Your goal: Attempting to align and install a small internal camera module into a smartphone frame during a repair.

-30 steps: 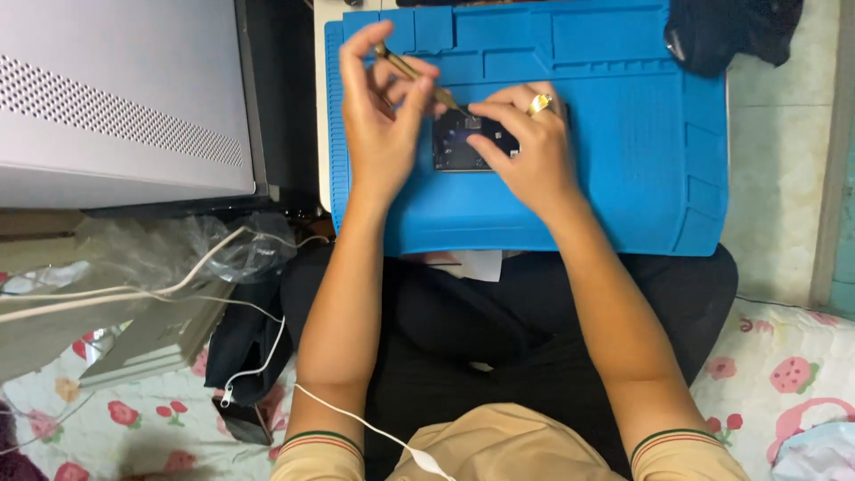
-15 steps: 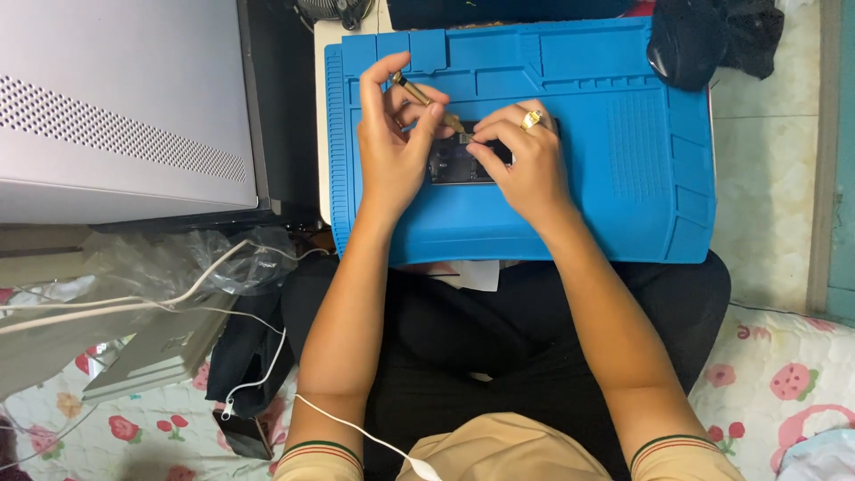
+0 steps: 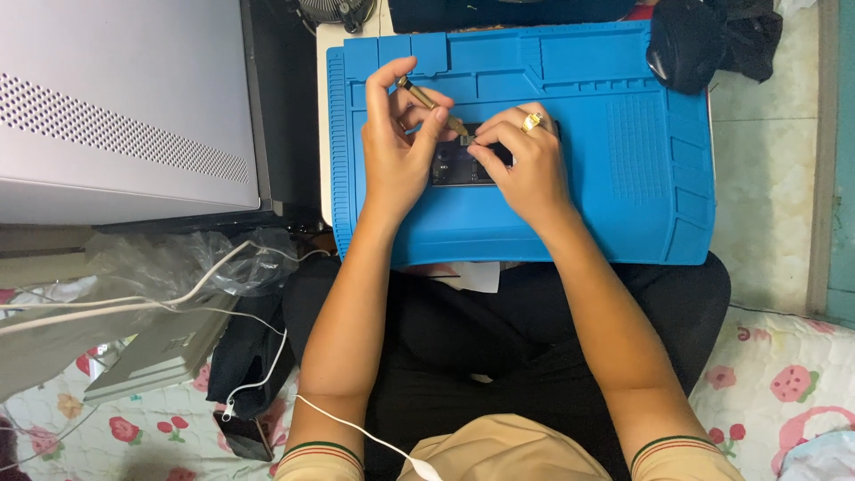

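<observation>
A blue silicone work mat [image 3: 623, 178] lies across my lap. A small dark phone-like device [image 3: 459, 167] rests on it, mostly covered by my hands. My left hand [image 3: 396, 147] grips a thin brass-coloured tool [image 3: 432, 104] whose tip points down-right at the device's upper edge. My right hand [image 3: 525, 165], with a gold ring on one finger, presses on the device's right side, and its fingertips pinch a tiny part next to the tool's tip.
A grey perforated computer case [image 3: 116, 107] stands at the left. A black cloth bundle [image 3: 704, 44] sits on the mat's far right corner. White cables [image 3: 178, 298], clear plastic wrap and a strawberry-print sheet [image 3: 784, 383] surround my legs.
My view has shifted, so the mat and hands sit lower in the picture. Both hands have stayed on the device, and the tool tip has stayed at its upper edge.
</observation>
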